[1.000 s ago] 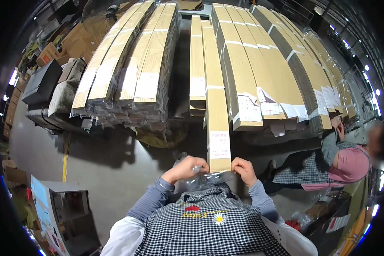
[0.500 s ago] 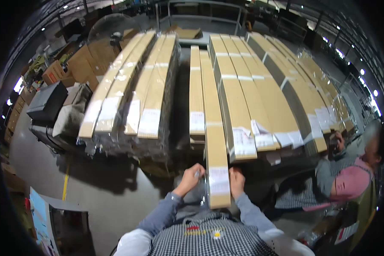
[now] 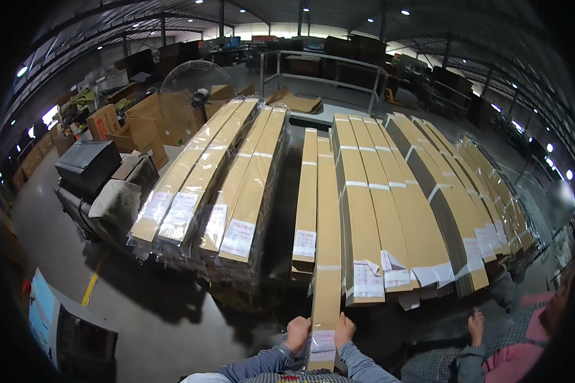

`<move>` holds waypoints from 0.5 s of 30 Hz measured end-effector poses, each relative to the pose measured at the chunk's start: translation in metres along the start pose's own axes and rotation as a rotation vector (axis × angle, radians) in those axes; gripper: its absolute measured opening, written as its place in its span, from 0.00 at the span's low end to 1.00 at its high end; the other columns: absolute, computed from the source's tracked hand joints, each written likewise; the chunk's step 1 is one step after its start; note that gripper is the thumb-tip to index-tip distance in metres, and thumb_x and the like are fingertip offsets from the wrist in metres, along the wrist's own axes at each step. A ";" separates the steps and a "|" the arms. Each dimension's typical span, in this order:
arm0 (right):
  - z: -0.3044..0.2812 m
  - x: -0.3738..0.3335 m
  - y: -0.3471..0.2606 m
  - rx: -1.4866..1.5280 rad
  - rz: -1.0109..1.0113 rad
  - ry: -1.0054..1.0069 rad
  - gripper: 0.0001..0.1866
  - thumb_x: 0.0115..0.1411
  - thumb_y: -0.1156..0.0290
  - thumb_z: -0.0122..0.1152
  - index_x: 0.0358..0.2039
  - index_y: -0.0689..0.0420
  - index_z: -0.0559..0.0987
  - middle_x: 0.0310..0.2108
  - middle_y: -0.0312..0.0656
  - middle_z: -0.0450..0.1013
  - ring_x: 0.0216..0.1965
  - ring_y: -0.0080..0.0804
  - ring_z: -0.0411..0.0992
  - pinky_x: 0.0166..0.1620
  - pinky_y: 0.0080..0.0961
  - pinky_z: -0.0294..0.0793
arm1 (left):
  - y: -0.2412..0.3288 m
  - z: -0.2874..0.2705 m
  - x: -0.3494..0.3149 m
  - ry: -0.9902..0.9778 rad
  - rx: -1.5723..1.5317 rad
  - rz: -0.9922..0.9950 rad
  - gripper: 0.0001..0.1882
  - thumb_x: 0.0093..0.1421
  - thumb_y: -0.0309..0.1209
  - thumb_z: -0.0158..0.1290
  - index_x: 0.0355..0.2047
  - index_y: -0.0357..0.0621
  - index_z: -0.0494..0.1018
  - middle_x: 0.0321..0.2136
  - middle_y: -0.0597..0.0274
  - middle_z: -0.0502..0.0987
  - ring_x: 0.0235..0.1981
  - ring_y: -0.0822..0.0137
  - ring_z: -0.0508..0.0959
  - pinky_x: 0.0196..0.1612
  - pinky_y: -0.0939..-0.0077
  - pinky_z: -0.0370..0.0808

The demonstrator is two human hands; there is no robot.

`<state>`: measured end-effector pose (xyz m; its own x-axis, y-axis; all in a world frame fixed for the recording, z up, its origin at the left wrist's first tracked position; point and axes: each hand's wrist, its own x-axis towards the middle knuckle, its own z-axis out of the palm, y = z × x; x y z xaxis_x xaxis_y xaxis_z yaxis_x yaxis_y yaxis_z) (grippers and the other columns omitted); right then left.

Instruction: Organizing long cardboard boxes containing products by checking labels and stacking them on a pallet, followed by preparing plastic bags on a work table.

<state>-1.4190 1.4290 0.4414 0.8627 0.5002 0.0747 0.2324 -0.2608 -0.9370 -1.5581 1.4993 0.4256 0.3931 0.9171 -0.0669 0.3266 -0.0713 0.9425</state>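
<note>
A long, narrow cardboard box (image 3: 328, 210) reaches toward me from the stacks, with a white label near its close end. Along that end hangs glossy clear plastic film (image 3: 310, 350). My left hand (image 3: 298, 334) is closed beside the box's left edge, on what looks like this film. Against the right edge sits my right hand (image 3: 345, 329), its fingers curled shut. What those right fingers pinch is hidden. Just left of this box lies a shorter-reaching long box (image 3: 305, 204), also labelled.
Plastic-wrapped long boxes (image 3: 201, 172) lie stacked to the left, and strapped stacks (image 3: 370, 198) to the right. A co-worker's hand (image 3: 475, 327) shows at lower right. A fan (image 3: 195, 89) and metal railing (image 3: 322, 60) stand behind; a dark cabinet (image 3: 86, 348) is at lower left.
The view has tilted up, so everything sits lower in the picture and more background shows. My hands stay at the box's two sides. The co-worker's hand has come lower, away from the right stack.
</note>
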 end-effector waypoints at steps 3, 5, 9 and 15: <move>-0.003 0.001 0.016 -0.278 -0.114 -0.064 0.22 0.66 0.66 0.47 0.19 0.68 0.67 0.17 0.55 0.68 0.20 0.50 0.69 0.28 0.40 0.66 | -0.003 0.005 0.008 0.045 0.033 -0.116 0.12 0.54 0.37 0.53 0.22 0.41 0.72 0.22 0.50 0.76 0.27 0.46 0.77 0.33 0.55 0.72; -0.003 0.005 0.034 -0.311 -0.118 -0.135 0.16 0.64 0.71 0.48 0.20 0.66 0.68 0.18 0.56 0.69 0.22 0.52 0.70 0.29 0.40 0.68 | -0.014 0.003 0.007 0.028 0.134 -0.111 0.11 0.53 0.37 0.53 0.27 0.41 0.73 0.24 0.48 0.78 0.29 0.44 0.78 0.36 0.52 0.73; 0.007 -0.003 0.098 -0.054 0.261 -0.371 0.11 0.50 0.86 0.55 0.35 0.64 0.70 0.18 0.46 0.70 0.14 0.35 0.68 0.17 0.34 0.67 | -0.068 -0.008 0.001 -0.407 0.398 -0.116 0.29 0.52 0.38 0.54 0.53 0.36 0.67 0.40 0.34 0.77 0.43 0.40 0.78 0.47 0.54 0.74; 0.042 0.005 0.043 0.355 0.220 -0.377 0.16 0.58 0.78 0.53 0.47 0.64 0.76 0.43 0.48 0.76 0.47 0.37 0.74 0.48 0.29 0.73 | -0.018 -0.058 0.007 -0.101 0.106 -0.008 0.26 0.55 0.35 0.52 0.55 0.50 0.70 0.44 0.44 0.77 0.46 0.45 0.77 0.49 0.58 0.74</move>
<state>-1.4243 1.4551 0.3874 0.6382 0.7430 -0.2016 -0.1568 -0.1309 -0.9789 -1.6109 1.5301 0.4270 0.4729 0.8740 -0.1116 0.4165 -0.1101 0.9024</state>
